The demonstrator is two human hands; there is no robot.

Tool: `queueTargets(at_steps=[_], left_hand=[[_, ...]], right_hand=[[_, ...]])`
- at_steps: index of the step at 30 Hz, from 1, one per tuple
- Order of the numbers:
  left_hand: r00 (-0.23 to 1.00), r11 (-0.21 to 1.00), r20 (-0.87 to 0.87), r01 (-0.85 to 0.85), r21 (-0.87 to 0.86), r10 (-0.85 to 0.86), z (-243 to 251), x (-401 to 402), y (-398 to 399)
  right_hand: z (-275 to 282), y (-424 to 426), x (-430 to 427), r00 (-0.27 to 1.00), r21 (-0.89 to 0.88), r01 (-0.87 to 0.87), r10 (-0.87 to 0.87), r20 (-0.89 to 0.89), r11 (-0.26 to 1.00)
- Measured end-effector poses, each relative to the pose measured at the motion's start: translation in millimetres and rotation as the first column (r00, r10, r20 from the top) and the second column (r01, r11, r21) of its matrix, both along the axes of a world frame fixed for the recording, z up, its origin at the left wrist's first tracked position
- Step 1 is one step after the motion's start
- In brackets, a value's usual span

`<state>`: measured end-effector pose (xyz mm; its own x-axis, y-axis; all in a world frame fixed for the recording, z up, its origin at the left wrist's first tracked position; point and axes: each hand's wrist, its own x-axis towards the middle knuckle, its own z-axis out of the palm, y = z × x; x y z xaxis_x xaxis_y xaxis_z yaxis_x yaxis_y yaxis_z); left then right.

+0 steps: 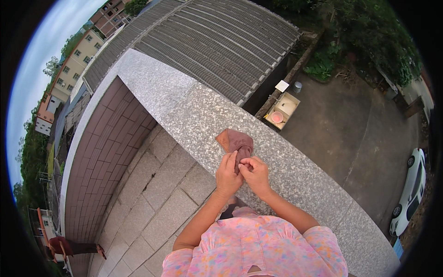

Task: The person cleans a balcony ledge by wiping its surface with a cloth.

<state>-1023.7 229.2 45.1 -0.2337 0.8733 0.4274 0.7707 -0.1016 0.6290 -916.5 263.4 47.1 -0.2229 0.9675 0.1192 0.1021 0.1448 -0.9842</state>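
A reddish-brown cloth with an orange-brown corner lies partly spread, partly bunched on the speckled granite ledge. Its near end is gathered between my two hands. My left hand grips the gathered part from the left, fingers pointing away from me. From the right, my right hand pinches the same part with thumb and forefinger. The fingertips of both hands are close together, and they hide some of the folds.
Beyond the ledge is a drop to a paved yard with a sink and a white car. A tiled roof adjoins the ledge. Another person stands at the lower left by the brown tiled parapet.
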Motion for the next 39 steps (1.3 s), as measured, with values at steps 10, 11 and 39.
queueTargets(at_steps=[10, 11, 39], left_hand=[[1.0, 1.0, -0.003, 0.008, -0.03, -0.008, -1, 0, -2], [1.0, 0.999, 0.001, 0.006, -0.035, -0.006, 0, 0, -2], [0.999, 1.0, 0.043, 0.021, 0.005, -0.021, -8, 4, 0]], right_hand=[[-12, 3, 1, 0.946, -0.427, -0.142, -0.005, -0.324, 0.893], [-12, 3, 0, 0.946, -0.427, -0.142, -0.004, -0.324, 0.893], [-3, -1, -1, 1.0, -0.018, -0.02, 0.02, 0.022, 1.0]])
